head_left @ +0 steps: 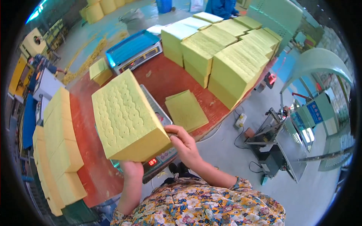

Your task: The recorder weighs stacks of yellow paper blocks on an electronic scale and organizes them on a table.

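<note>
A thick stack of yellow joss paper [122, 109], punched with rows of scalloped coin shapes, is tilted up over a digital scale [166, 156]. My left hand [132, 168] supports its near lower edge from below, fingers hidden under the stack. At the stack's right corner, my right hand [184, 146] grips with the thumb on top and fingers bent. The scale's lit red display shows just below the stack, and most of its plate is covered. A few loose yellow sheets [187, 111] lie on the red table to the right of the scale.
Tall paper stacks [241, 64] fill the table's far right; more stacks [60, 139] line its left. A second scale with a blue tray [132, 49] stands at the back near a small paper block [100, 71]. A metal machine [279, 147] is on the floor at right. Other people work farther off.
</note>
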A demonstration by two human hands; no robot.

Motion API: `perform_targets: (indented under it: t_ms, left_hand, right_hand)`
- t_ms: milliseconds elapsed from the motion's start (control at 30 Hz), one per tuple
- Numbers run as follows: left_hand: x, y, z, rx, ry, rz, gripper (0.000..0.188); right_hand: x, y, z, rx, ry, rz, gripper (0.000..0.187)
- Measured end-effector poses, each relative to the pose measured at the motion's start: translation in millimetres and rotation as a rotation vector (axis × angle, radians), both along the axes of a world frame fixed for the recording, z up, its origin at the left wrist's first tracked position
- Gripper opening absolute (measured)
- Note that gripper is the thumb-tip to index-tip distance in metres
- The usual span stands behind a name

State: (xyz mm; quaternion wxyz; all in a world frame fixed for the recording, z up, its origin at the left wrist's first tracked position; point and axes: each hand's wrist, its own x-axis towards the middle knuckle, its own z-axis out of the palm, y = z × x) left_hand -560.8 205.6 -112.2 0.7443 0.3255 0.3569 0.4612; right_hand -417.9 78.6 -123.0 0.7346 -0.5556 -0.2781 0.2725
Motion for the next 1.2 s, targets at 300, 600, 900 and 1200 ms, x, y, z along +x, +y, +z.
perform_targets:
  t_ms: [300, 600, 900, 1200]
  left_hand:
    - [4, 74, 126, 1.215, 0.329, 0.074, 0.061]
    - [33, 71, 135, 0.511, 0.049, -0.465, 0.077]
    - [24, 64, 123, 0.257, 0.037, -0.421, 0.055]
    - [56, -10, 121, 0.160, 0.099, -0.228, 0.054]
  right_hand:
    - [-15, -30, -36, -0.156, 0.311, -0.033, 0.032]
    - [-34, -10, -45, 0.229, 0.902, 0.179, 0.030]
    - [-30, -9, -47, 0.392, 0.964, 0.350, 0.038]
    - [30, -51, -36, 0.334, 0.931, 0.394, 0.063]
